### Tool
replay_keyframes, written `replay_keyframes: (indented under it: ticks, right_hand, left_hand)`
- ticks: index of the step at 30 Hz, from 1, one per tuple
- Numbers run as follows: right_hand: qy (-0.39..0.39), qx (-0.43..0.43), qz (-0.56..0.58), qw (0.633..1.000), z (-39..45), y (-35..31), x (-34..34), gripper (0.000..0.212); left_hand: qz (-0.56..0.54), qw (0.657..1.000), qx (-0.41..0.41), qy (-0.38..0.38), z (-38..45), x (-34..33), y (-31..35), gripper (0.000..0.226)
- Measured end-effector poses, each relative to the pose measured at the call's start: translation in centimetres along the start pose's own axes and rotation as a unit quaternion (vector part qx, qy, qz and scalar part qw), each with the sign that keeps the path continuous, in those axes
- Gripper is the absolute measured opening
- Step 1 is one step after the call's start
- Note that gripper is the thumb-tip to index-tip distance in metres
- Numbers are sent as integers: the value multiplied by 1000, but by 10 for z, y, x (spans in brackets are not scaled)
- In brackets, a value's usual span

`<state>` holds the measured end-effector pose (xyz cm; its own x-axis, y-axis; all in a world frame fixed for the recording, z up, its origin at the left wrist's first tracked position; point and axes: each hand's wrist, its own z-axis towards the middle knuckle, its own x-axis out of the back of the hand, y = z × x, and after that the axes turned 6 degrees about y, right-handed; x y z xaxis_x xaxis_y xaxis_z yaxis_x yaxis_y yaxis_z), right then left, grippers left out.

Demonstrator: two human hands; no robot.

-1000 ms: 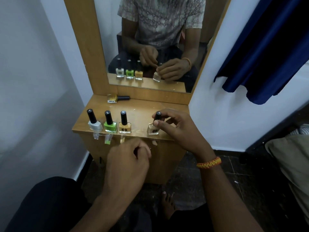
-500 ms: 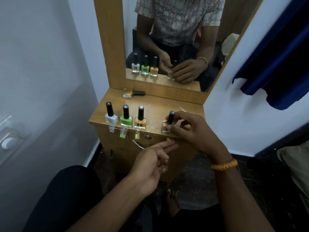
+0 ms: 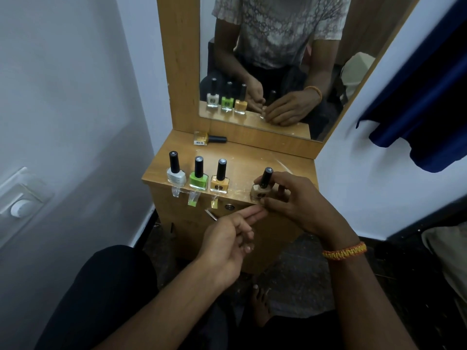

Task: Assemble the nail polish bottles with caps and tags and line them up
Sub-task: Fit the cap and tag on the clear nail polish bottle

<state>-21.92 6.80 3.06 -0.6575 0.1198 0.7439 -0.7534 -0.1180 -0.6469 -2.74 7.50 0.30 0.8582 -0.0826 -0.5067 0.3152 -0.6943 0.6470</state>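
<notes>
1. Fingers of my left hand (image 3: 227,238) reach out straight toward the shelf edge, holding nothing I can make out.
2. My right hand (image 3: 298,200) pinches the beige bottle (image 3: 260,192) at the shelf's (image 3: 252,170) front edge; I judge tag-fitting is under way, then sliding it toward the yellow bottle (image 3: 219,184).
3. Logos show; the text is unreadable.

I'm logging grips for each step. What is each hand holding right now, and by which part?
The right hand holds the beige bottle by its glass body at the shelf edge. The left hand holds nothing visible, fingers extended toward it.
</notes>
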Motion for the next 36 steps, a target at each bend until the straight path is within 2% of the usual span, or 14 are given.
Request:
replay_keyframes:
  ticks: [9, 13, 18, 27, 32, 36]
  right_hand:
    - [5, 29, -11, 999, 7, -8, -8, 34]
    - [8, 33, -9, 999, 11, -10, -12, 35]
    - [18, 36, -10, 999, 12, -12, -20, 34]
    - [39, 43, -10, 998, 17, -22, -32, 32]
    - [51, 46, 0, 998, 16, -26, -36, 20]
    - [58, 46, 3, 997, 15, -25, -37, 23]
  left_hand:
    - [-82, 994, 28, 64, 3, 6, 2, 55]
    - [-121, 989, 31, 81, 0, 8, 6, 38]
    - [-133, 986, 32, 100, 0, 12, 6, 28]
    - [-162, 978, 13, 127, -1, 15, 6, 26]
    - [-164, 978, 10, 130, 0, 17, 8, 24]
    - [-171, 977, 14, 128, -2, 16, 9, 24]
